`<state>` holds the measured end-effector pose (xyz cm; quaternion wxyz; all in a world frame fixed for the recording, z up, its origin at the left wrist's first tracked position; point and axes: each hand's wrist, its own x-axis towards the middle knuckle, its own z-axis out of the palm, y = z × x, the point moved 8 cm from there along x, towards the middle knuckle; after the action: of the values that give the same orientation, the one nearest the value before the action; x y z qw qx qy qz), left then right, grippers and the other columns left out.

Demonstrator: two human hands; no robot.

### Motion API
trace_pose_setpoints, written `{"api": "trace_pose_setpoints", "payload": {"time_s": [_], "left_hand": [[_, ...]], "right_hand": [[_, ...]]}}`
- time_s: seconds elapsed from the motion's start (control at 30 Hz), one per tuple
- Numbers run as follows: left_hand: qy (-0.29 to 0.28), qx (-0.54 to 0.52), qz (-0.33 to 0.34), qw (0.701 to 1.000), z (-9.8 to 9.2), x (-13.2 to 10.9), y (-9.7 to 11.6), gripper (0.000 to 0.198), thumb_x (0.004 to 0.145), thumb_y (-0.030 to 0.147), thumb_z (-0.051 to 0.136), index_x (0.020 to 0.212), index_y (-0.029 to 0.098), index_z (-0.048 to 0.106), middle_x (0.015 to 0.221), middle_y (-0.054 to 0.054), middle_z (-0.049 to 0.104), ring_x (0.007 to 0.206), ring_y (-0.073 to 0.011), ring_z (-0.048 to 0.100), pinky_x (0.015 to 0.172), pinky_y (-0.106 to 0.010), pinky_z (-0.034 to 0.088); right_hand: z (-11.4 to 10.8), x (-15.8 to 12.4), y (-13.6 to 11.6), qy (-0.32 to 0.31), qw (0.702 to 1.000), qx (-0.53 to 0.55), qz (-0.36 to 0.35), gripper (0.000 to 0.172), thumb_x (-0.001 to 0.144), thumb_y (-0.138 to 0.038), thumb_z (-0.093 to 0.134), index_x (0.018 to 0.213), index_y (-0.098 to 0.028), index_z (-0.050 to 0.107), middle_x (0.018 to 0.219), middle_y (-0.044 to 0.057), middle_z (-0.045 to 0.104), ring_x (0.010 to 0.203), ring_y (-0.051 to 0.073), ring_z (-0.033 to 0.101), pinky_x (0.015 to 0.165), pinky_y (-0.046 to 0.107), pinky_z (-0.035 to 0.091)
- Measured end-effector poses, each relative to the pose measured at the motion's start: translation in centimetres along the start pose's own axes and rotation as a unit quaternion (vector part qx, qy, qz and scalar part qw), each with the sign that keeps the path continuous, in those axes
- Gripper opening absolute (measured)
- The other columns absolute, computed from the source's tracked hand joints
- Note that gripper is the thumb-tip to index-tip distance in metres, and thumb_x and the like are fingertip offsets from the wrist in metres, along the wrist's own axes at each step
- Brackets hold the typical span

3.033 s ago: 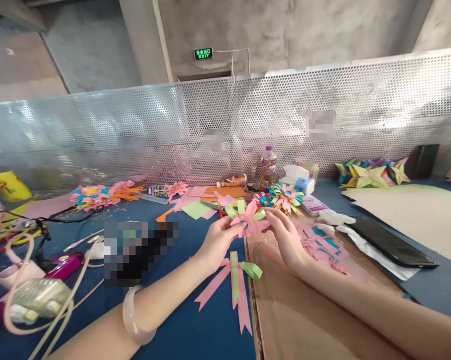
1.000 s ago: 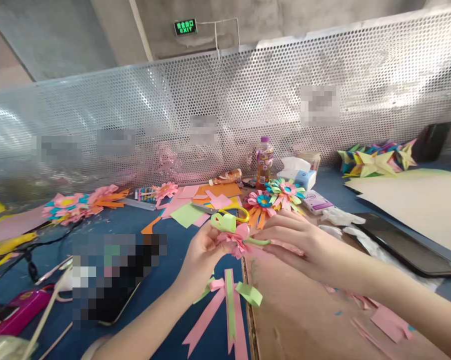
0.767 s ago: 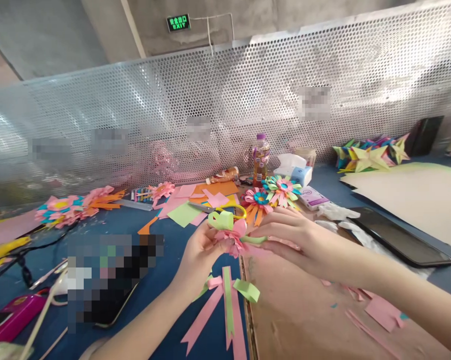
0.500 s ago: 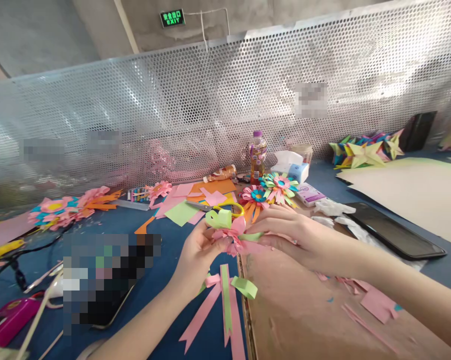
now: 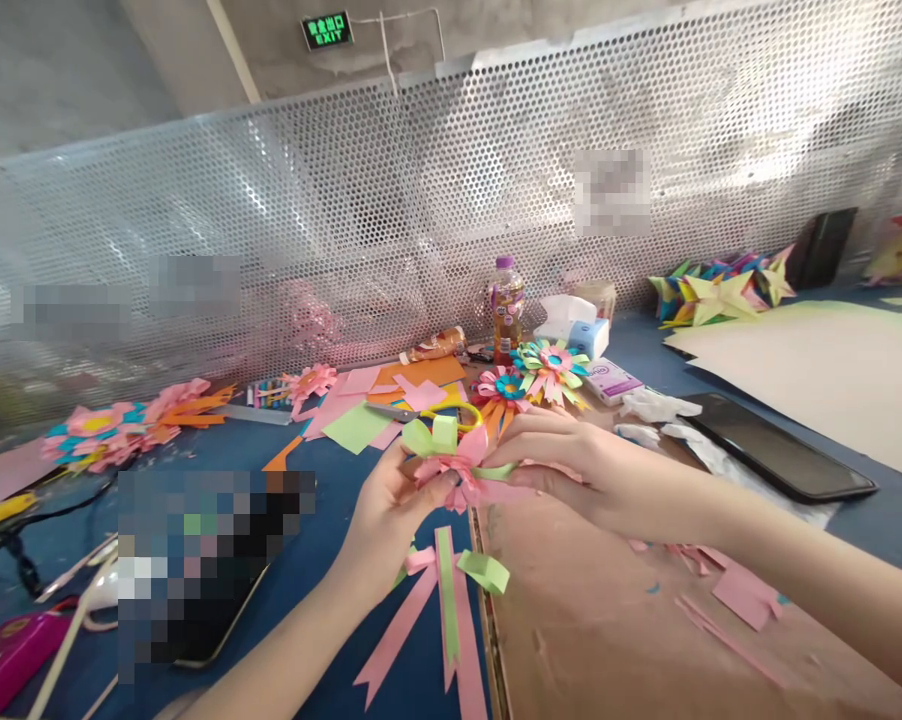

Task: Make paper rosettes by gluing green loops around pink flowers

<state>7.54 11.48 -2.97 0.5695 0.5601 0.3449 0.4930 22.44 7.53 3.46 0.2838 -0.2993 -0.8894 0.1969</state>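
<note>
A perforated metal screen (image 5: 391,200) stood behind a blue table (image 5: 301,545). At the left lay a cluster of paper flowers (image 5: 95,430), with a dark phone (image 5: 222,610) nearer the front, partly blurred. The left hand (image 5: 391,500) was closed in a narrow pinch, thumb in front, on a pink paper flower (image 5: 455,478) held up clear of the table. Green paper loops (image 5: 432,437) rose from its upper edge. Below it, pink and green strips (image 5: 447,610) with notched ends lay fanned out, mostly on the table. Just behind the flower were scissors (image 5: 455,412) with yellow handles.

The right hand (image 5: 571,455) came in from the other side, its fingers gently curved, thumb and fingertips at a green strip (image 5: 496,471) on the flower's right; whether they pinched it firmly could not be told. The work seemed to call for a steady left thumb near the centre and a light right touch, easing the strip at its end, since thin paper would likely crease under a hard squeeze. Farther right lay another phone (image 5: 773,450) beside crumpled tissue (image 5: 661,405).
</note>
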Motion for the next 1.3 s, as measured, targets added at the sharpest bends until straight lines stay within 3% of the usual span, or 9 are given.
{"api": "trace_pose_setpoints", "payload": {"time_s": [0.37, 0.53, 0.67, 0.77, 0.97, 1.07, 1.3], "left_hand": [[-0.009, 0.012, -0.002, 1.0, 0.2, 0.0, 0.0, 0.026, 0.079, 0.022, 0.068, 0.103, 0.02, 0.057, 0.105, -0.002, 0.067, 0.092, -0.0115, 0.062, 0.078, -0.019, 0.046], [-0.005, 0.014, -0.008, 1.0, 0.0, -0.2, -0.3, 0.021, 0.081, 0.024, 0.066, 0.098, 0.019, 0.055, 0.097, -0.002, 0.067, 0.081, -0.0107, 0.062, 0.072, -0.02, 0.047], [0.004, 0.024, 0.006, 1.0, 0.2, -0.3, 0.3, 0.024, 0.081, 0.024, 0.065, 0.103, 0.02, 0.056, 0.103, -0.004, 0.067, 0.089, -0.0153, 0.063, 0.079, -0.024, 0.048], [0.012, 0.038, 0.031, 0.999, 0.5, -0.5, 1.2, 0.028, 0.08, 0.024, 0.066, 0.106, 0.02, 0.055, 0.108, -0.006, 0.066, 0.095, -0.0188, 0.063, 0.082, -0.027, 0.048], [-0.008, 0.063, 0.042, 0.997, 1.3, -1.1, 1.8, 0.024, 0.084, 0.024, 0.061, 0.106, 0.021, 0.053, 0.109, -0.005, 0.066, 0.099, -0.0184, 0.062, 0.085, -0.028, 0.049], [0.003, 0.074, 0.036, 0.997, 1.2, -1.3, 1.5, 0.019, 0.084, 0.025, 0.061, 0.1, 0.02, 0.054, 0.101, -0.004, 0.067, 0.095, -0.0171, 0.062, 0.084, -0.027, 0.048], [0.031, 0.067, 0.019, 0.997, 1.1, -1.3, 1.2, 0.019, 0.081, 0.027, 0.064, 0.095, 0.019, 0.053, 0.099, -0.004, 0.066, 0.095, -0.0192, 0.061, 0.082, -0.027, 0.048]], "right_hand": [[0.4, -0.1, 0.8, -0.013, 0.999, 0.031, 0.034, 0.028, 0.097, -0.022, 0.037, 0.115, -0.024, 0.058, 0.108, 0.005, 0.058, 0.098, 0.016, 0.051, 0.088, 0.034, 0.04], [0.2, -0.3, 1.1, 0.0, 0.994, 0.087, 0.071, 0.026, 0.094, -0.028, 0.043, 0.118, -0.025, 0.055, 0.111, 0.004, 0.058, 0.102, 0.016, 0.052, 0.09, 0.034, 0.041], [0.5, -0.7, 2.9, 0.088, 0.968, 0.162, 0.167, 0.049, 0.083, -0.042, 0.06, 0.126, -0.024, 0.045, 0.113, 0.007, 0.057, 0.098, 0.019, 0.056, 0.083, 0.035, 0.046], [2.2, -0.8, 3.7, 0.157, 0.937, 0.235, 0.205, 0.065, 0.074, -0.044, 0.069, 0.129, -0.024, 0.041, 0.114, 0.009, 0.057, 0.094, 0.02, 0.059, 0.08, 0.036, 0.05], [4.5, -0.5, 2.8, 0.264, 0.877, 0.354, 0.19, 0.052, 0.076, -0.033, 0.067, 0.122, -0.025, 0.044, 0.125, 0.008, 0.054, 0.106, 0.021, 0.06, 0.085, 0.035, 0.054], [4.6, -0.7, 2.5, 0.283, 0.858, 0.385, 0.186, 0.05, 0.079, -0.034, 0.065, 0.122, -0.024, 0.042, 0.119, 0.009, 0.058, 0.103, 0.021, 0.062, 0.083, 0.034, 0.055], [5.0, -0.4, 2.6, 0.28, 0.846, 0.409, 0.197, 0.058, 0.08, -0.031, 0.064, 0.129, -0.025, 0.033, 0.111, 0.008, 0.061, 0.087, 0.017, 0.067, 0.075, 0.031, 0.058]]}}
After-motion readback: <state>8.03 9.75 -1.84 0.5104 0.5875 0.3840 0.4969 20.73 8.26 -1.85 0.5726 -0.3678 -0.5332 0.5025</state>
